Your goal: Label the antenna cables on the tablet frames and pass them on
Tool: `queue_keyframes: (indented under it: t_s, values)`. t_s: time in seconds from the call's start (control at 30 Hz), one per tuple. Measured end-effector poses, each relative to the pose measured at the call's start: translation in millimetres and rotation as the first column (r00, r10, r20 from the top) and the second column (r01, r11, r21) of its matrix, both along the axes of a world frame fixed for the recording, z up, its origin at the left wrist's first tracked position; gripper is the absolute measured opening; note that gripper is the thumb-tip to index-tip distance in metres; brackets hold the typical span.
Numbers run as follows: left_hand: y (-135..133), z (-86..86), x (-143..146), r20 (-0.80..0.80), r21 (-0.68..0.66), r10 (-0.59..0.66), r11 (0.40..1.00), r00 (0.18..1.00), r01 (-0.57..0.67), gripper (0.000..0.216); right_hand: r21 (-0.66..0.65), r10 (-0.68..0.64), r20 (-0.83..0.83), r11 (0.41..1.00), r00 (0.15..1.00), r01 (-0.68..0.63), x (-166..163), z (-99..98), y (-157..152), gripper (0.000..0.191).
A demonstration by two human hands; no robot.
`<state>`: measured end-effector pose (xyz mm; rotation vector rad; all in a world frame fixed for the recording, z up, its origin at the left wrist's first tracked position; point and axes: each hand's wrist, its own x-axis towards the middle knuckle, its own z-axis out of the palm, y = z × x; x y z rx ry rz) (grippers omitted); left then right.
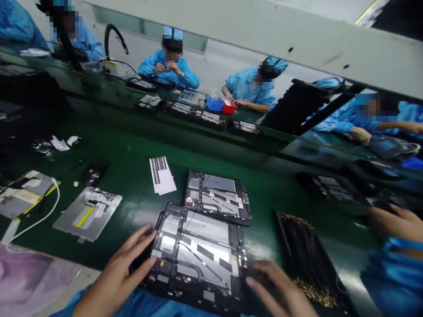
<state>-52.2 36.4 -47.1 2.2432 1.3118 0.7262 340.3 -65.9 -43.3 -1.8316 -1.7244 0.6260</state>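
An opened tablet (205, 259) lies before me, its silver battery plates, dark tapes and cables exposed in a black frame. My left hand (127, 264) grips its left edge, with the thumb on the frame and the fingers along the side. At the opposite edge is my right hand (280, 286), thumb and forefinger touching the dark border; its other fingers are partly hidden. Just beyond, a second opened tablet (216, 196) rests on the green table, its near edge overlapped by the first.
To the right stands a black tray (307, 259) with small gold-coloured parts at both ends, beside a co-worker's hand (396, 224). A printed label sheet (162, 176), a mouse (94, 174) and a grey metal panel (87, 213) lie left. Co-workers sit behind the divider.
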Motion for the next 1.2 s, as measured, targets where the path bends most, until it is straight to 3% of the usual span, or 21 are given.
queue_keyframes:
  t_s: [0.1,0.17,0.23,0.27,0.33,0.4,0.5,0.67,0.9,1.0,1.07,1.13,1.2]
  values:
    - [52,3.0,1,-0.003,0.020,0.055,0.998,0.998,-0.055,0.034,0.204,0.008,0.131,0.978,0.991,-0.035,-6,35.0,61,0.019]
    - [98,-4.1,8,-0.003,0.038,0.075,0.996,0.997,-0.075,0.039,0.237,0.211,0.144,0.941,0.967,-0.241,-29,51.1,116,0.012]
    - [141,-21.3,17,-0.018,0.034,0.062,0.998,0.998,-0.061,0.043,0.191,0.495,0.192,0.828,0.847,-0.527,-67,54.2,175,0.010]
    - [159,-32.4,20,-0.033,0.020,0.049,0.999,0.998,-0.048,0.048,0.136,0.597,0.266,0.754,0.757,-0.643,-88,50.6,203,0.010]
    - [182,-55.1,25,-0.065,-0.017,0.024,1.000,0.998,-0.025,0.061,0.059,0.685,0.326,0.673,0.652,-0.737,-128,35.1,254,0.010]
    - [191,-73.0,25,-0.093,-0.046,0.008,0.999,0.996,-0.012,0.068,-0.006,0.722,0.367,0.633,0.587,-0.774,-160,13.8,292,0.009]
    - [189,-85.8,23,-0.123,-0.061,-0.007,0.998,0.992,0.000,0.071,-0.091,0.746,0.413,0.605,0.523,-0.791,-186,-16.1,324,0.008]
    - [188,-89.5,22,-0.145,-0.054,-0.008,0.999,0.989,0.000,0.074,-0.172,0.751,0.469,0.593,0.465,-0.786,-190,-41.6,336,0.007]
    - [194,-89.7,23,-0.158,-0.034,-0.022,0.999,0.987,0.017,0.077,-0.210,0.790,0.463,0.538,0.402,-0.816,-199,-42.3,345,0.024]
    - [197,-87.2,24,-0.159,-0.027,-0.035,0.999,0.987,0.032,0.078,-0.204,0.777,0.434,0.577,0.456,-0.791,-197,-23.8,350,0.013]
    - [200,-86.7,25,-0.151,-0.021,-0.041,0.999,0.988,0.039,0.079,-0.162,0.742,0.425,0.627,0.519,-0.762,-187,-1.4,342,0.006]
    - [203,-86.2,26,-0.134,-0.013,-0.043,0.999,0.990,0.042,0.077,-0.101,0.702,0.419,0.666,0.575,-0.739,-171,26.9,314,0.008]
    - [204,-82.6,27,-0.103,0.005,-0.040,0.999,0.994,0.041,0.072,-0.004,0.687,0.378,0.672,0.621,-0.741,-151,54.9,265,0.009]
